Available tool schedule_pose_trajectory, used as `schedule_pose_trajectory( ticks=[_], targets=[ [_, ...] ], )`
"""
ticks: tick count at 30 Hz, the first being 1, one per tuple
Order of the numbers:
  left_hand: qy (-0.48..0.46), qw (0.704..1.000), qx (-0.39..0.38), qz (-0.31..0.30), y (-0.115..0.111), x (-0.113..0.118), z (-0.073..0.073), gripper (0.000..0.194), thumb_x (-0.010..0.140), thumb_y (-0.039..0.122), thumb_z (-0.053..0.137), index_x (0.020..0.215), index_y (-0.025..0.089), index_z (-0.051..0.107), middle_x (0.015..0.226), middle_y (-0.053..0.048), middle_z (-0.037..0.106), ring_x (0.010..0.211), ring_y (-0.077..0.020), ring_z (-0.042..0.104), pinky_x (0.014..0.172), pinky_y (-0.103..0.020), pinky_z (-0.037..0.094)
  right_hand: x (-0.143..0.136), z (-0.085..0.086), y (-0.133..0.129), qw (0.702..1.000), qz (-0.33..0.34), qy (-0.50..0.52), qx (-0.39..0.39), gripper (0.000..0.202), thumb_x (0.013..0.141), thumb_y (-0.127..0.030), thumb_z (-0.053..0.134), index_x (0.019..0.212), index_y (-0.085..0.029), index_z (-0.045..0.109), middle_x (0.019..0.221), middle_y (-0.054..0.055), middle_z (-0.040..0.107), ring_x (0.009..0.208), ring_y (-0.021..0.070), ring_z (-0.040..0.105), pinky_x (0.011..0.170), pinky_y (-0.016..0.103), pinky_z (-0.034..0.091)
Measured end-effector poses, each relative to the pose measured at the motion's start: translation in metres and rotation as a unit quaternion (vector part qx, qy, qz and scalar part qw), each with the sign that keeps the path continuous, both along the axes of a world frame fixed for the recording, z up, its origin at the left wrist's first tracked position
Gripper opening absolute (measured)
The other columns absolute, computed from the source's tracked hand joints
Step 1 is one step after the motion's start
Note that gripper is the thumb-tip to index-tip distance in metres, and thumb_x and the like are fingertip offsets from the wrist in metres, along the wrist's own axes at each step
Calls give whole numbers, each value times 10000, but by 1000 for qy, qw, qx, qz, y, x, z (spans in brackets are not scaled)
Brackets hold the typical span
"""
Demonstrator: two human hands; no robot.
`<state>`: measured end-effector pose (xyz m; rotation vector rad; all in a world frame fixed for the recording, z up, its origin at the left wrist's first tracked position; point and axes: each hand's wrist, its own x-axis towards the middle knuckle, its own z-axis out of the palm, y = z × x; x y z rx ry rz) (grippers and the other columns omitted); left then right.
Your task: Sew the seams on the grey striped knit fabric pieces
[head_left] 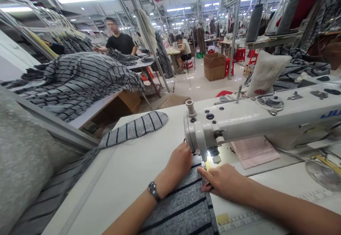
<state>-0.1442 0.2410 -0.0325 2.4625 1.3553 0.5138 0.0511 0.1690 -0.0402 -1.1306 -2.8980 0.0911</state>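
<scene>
A grey knit fabric with dark stripes (183, 203) runs under the head of a white sewing machine (239, 121). My left hand (179, 162), with a watch (153, 191) on its wrist, is closed at the fabric's left edge beside the needle area. Its fingers bend downward and the tips are hidden. My right hand (223, 181) pinches the fabric's right edge just in front of the needle area, the index finger on top and the thumb lower. The needle and presser foot are mostly hidden behind the machine's head.
Another striped piece (135, 127) lies on the white table at left and trails off its edge. Pink cloth (255, 151) rests under the machine arm. Striped garments (85, 71) are heaped on a neighbouring table, where a person (121, 43) stands. A cardboard box (214, 66) stands on the floor.
</scene>
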Motion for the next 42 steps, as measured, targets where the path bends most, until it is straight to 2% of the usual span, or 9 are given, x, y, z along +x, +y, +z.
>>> schedule_pose_trajectory(
  ticks=[5, 11, 15, 26, 30, 33, 36, 38, 42],
  targets=[
    [-6, 999, 41, 19, -43, -8, -21, 179, 941, 174, 442, 1008, 190, 607, 1127, -138, 655, 1175, -301, 589, 990, -505, 517, 4, 3, 4, 1000, 23, -10, 16, 449, 1005, -464, 510, 1285, -115, 471, 797, 43, 692, 602, 207, 670, 409, 287, 242],
    [8, 990, 138, -42, -79, -10, -31, 320, 980, 209, 425, 1288, 175, 505, 1363, -151, 582, 1310, -289, 522, 1072, -519, 477, 13, 19, -7, 989, 146, -1, 7, 310, 1058, -370, 408, 1080, -102, 562, 727, 28, 641, 571, 177, 602, 433, 319, 224],
    [20, 988, 143, -57, -80, -6, -30, 290, 970, 211, 430, 1237, 174, 536, 1383, -158, 572, 1326, -294, 511, 1067, -508, 487, 16, 24, -12, 989, 149, -3, -14, 278, 1051, -343, 427, 953, -130, 577, 722, 22, 631, 590, 180, 580, 465, 343, 263],
    [21, 986, 143, -78, -61, -8, -29, 306, 977, 207, 392, 1241, 167, 542, 1268, -167, 629, 1296, -308, 533, 1042, -533, 493, 16, 27, 3, 990, 136, -6, -35, 331, 1066, -371, 379, 1046, -119, 592, 754, 29, 647, 616, 170, 563, 478, 344, 189],
    [56, 983, 149, -89, -60, -5, -22, 296, 980, 208, 399, 1232, 161, 546, 1222, -179, 633, 1262, -333, 553, 1016, -565, 497, 21, 26, 6, 990, 141, 0, -5, 328, 1076, -336, 359, 987, -130, 598, 718, 24, 626, 596, 149, 541, 481, 335, 158],
    [48, 977, 181, -97, -67, -4, -12, 244, 968, 158, 393, 1112, 144, 589, 1179, -179, 644, 1161, -330, 609, 980, -568, 521, 25, 26, 7, 986, 167, 10, 17, 348, 1078, -318, 340, 904, -147, 588, 679, 6, 587, 571, 134, 517, 489, 331, 161],
    [7, 980, 158, -118, -83, -6, -6, 249, 951, 87, 362, 998, 159, 596, 1132, -142, 653, 1068, -255, 646, 981, -472, 549, 27, 26, 5, 981, 192, 14, 18, 299, 1065, -303, 373, 913, -151, 581, 671, -5, 567, 558, 127, 510, 489, 326, 173],
    [-6, 982, 147, -121, -95, -9, -8, 242, 956, 80, 367, 1035, 151, 585, 1186, -155, 631, 1148, -251, 618, 1014, -446, 536, 27, 24, 4, 979, 205, 18, 6, 269, 1052, -303, 404, 919, -156, 587, 668, -11, 561, 530, 123, 489, 474, 319, 166],
    [-10, 977, 176, -117, -105, -14, -22, 224, 944, 58, 439, 1122, 116, 563, 1291, -203, 571, 1328, -324, 495, 1070, -539, 471, 29, 21, 4, 973, 224, 42, -16, 241, 1018, -324, 477, 896, -172, 619, 648, -27, 542, 497, 123, 453, 447, 299, 172]
  ],
)
